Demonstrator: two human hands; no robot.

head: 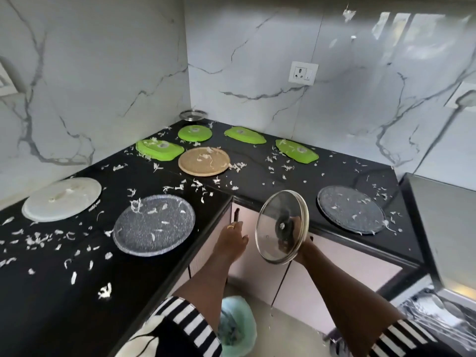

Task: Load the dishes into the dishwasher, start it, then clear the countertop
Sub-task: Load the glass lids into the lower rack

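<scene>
Head view: right hand (293, 237) raised before the corner cabinets, fingers gripping the knob of a glass lid (282, 226) held tilted on edge, clear of the black worktop (257, 173); left hand (231, 239) extended forward beside it, fingers loosely curled, holding nothing.

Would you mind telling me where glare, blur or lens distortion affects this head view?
Head view: window glare washes the marble wall upper right; wide-angle bending curves the countertop edges; the dishwasher rack at lower right is smeared; the glass lid in the right hand stays fairly sharp.
</scene>
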